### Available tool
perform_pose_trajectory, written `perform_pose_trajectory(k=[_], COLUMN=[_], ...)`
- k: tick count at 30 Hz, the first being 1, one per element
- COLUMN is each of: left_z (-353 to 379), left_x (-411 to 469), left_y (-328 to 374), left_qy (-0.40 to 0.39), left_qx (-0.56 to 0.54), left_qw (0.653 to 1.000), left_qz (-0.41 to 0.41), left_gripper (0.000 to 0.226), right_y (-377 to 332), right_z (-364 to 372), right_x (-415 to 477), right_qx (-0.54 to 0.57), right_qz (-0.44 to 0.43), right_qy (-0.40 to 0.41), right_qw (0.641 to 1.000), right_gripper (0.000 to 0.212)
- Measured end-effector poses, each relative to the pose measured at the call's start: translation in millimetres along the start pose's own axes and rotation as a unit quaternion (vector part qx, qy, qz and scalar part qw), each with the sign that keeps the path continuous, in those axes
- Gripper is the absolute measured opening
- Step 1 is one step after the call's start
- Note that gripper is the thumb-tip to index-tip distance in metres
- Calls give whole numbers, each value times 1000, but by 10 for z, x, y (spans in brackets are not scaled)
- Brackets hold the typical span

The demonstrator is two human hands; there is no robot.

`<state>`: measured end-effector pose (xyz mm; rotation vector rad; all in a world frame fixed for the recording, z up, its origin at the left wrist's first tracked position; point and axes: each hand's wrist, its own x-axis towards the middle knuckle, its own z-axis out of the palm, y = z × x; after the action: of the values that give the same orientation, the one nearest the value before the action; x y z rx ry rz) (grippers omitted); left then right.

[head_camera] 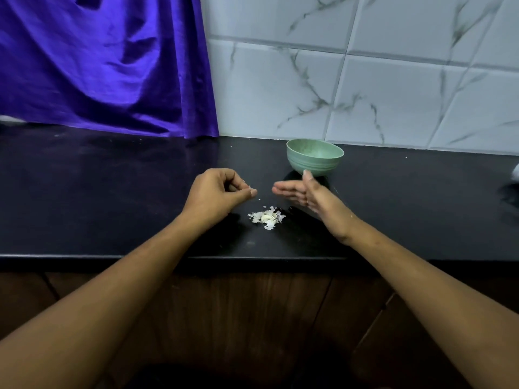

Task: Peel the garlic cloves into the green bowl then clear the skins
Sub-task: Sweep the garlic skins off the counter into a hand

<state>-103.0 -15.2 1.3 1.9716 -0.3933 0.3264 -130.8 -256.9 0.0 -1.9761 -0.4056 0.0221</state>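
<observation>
A green bowl (315, 157) stands on the black counter near the tiled wall; its inside is hidden from this angle. A small heap of white garlic skins (266, 217) lies on the counter between my hands. My left hand (217, 193) hovers to the left of the heap, fingers curled, thumb and forefinger pinching a tiny bit of skin. My right hand (309, 196) is held on edge just in front of the bowl, fingers straight and pointing left, holding nothing.
The black counter (112, 192) runs the full width, its front edge near me above wooden cabinet fronts. A purple cloth (106, 66) hangs at the back left. A white and dark object (514, 178) shows at the far right edge.
</observation>
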Motion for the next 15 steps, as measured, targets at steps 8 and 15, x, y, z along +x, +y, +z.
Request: perform_pose_trajectory(k=[8, 15], left_z=[-54, -152], left_x=[20, -34], left_y=[8, 24], left_qy=[-73, -17], left_qx=[121, 188], left_qw=[989, 981], left_qz=[50, 52], left_gripper=[10, 23], right_y=[-86, -111], right_z=[68, 103], right_x=[-101, -165], right_qx=[-458, -265], right_qz=[47, 45], right_qy=[-115, -101], right_qw=[880, 958], right_gripper=[112, 112])
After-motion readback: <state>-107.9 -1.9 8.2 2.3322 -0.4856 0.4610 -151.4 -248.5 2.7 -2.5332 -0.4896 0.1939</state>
